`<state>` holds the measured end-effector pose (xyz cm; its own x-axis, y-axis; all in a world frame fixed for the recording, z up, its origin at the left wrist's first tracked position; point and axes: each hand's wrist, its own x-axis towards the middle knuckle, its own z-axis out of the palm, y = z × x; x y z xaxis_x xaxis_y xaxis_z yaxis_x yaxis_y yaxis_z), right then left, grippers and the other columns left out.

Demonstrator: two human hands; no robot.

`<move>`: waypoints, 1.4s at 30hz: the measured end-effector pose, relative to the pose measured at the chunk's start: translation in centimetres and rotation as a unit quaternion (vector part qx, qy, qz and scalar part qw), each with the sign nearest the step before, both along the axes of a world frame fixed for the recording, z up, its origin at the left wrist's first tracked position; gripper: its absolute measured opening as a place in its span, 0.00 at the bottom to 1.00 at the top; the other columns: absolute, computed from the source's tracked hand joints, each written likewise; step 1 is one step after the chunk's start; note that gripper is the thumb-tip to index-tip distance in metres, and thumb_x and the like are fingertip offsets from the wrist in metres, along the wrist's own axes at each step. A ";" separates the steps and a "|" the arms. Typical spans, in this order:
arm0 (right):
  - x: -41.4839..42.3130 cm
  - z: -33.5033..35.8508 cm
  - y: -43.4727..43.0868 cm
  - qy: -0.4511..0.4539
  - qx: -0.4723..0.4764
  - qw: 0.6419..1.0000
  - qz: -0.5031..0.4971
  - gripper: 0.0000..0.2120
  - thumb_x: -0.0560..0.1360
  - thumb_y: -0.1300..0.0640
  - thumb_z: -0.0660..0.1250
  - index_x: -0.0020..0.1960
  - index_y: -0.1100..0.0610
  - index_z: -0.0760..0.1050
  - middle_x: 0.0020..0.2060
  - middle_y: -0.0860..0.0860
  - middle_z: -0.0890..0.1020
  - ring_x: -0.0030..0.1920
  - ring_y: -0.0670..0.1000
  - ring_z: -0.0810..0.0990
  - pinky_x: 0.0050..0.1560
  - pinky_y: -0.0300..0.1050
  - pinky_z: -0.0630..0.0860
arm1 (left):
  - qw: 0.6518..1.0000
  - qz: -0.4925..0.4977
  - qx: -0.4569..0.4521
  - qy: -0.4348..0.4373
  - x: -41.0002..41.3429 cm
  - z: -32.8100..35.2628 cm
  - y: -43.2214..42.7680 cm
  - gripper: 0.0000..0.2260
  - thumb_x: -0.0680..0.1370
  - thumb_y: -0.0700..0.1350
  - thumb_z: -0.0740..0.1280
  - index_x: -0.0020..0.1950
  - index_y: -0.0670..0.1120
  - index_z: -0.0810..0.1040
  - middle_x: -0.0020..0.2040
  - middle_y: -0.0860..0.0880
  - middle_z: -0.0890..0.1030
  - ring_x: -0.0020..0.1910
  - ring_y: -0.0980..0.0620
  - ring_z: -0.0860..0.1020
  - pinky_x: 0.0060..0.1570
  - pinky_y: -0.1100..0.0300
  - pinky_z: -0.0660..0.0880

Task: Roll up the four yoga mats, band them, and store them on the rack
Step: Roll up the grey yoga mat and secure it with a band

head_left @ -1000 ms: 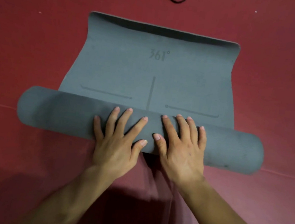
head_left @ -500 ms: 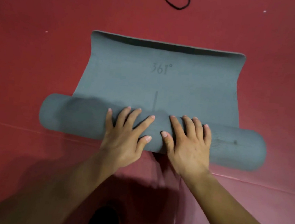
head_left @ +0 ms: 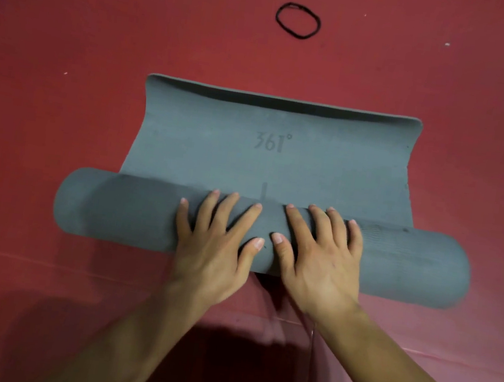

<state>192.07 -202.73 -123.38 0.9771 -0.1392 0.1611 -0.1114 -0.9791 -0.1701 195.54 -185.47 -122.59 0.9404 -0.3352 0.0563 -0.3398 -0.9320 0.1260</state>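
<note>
While my left hand [head_left: 210, 250] and right hand [head_left: 322, 263] press spread flat on the roll [head_left: 115, 209], its axis runs nine-to-three, with the unrolled mat [head_left: 266, 164] toward twelve.

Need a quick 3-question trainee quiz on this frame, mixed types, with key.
1. Where does the black band lie? A) on the red floor, beyond the grey mat; B) around the roll; C) in a hand.
2. True or false: the mat is fully rolled up.
3. Fill in: the left hand and right hand press with straight fingers on the mat's ___ part.
Key: 1 A; 2 false, a flat stretch remains; 3 rolled.
</note>
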 end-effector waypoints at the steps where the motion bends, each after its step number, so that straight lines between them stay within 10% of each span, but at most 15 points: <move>1: 0.3 0.1 0.0 0.010 -0.001 1.000 -0.001 0.28 0.81 0.37 0.52 0.73 0.50 0.75 0.68 0.57 0.77 0.71 0.63 0.72 0.74 0.64 0.60 | 1.000 0.000 0.004 0.003 0.3 0.0 -0.1 0.25 0.79 0.61 0.55 0.73 0.55 0.74 0.73 0.45 0.73 0.73 0.40 0.68 0.69 0.27 0.55; 10: 1.5 1.0 -0.8 0.017 0.042 0.999 0.022 0.32 0.80 0.34 0.55 0.76 0.51 0.72 0.70 0.55 0.75 0.73 0.60 0.69 0.76 0.62 0.57 | 1.000 0.001 0.017 -0.009 5.2 0.5 -1.1 0.22 0.81 0.61 0.52 0.67 0.56 0.78 0.62 0.50 0.79 0.62 0.45 0.76 0.66 0.36 0.61; 37: 10.0 2.2 -2.0 0.107 0.033 0.994 0.007 0.38 0.76 0.28 0.43 0.78 0.45 0.65 0.76 0.52 0.68 0.78 0.55 0.60 0.78 0.57 0.48 | 0.998 -0.039 -0.003 -0.039 10.3 -0.2 0.3 0.24 0.80 0.61 0.56 0.73 0.56 0.74 0.70 0.46 0.76 0.70 0.40 0.71 0.71 0.37 0.60; 42: 10.1 1.8 -1.2 0.021 0.063 0.998 -0.011 0.32 0.79 0.32 0.54 0.74 0.49 0.72 0.70 0.55 0.72 0.74 0.58 0.67 0.77 0.62 0.55 | 0.999 -0.042 0.000 -0.025 14.3 0.2 -0.5 0.23 0.81 0.61 0.53 0.69 0.56 0.77 0.64 0.49 0.80 0.62 0.44 0.75 0.66 0.41 0.65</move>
<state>202.14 -203.91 -121.62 0.9791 -0.1769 0.1004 -0.1419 -0.9477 -0.2860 209.79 -185.94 -122.40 0.9050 -0.4130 0.1021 -0.4228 -0.8999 0.1069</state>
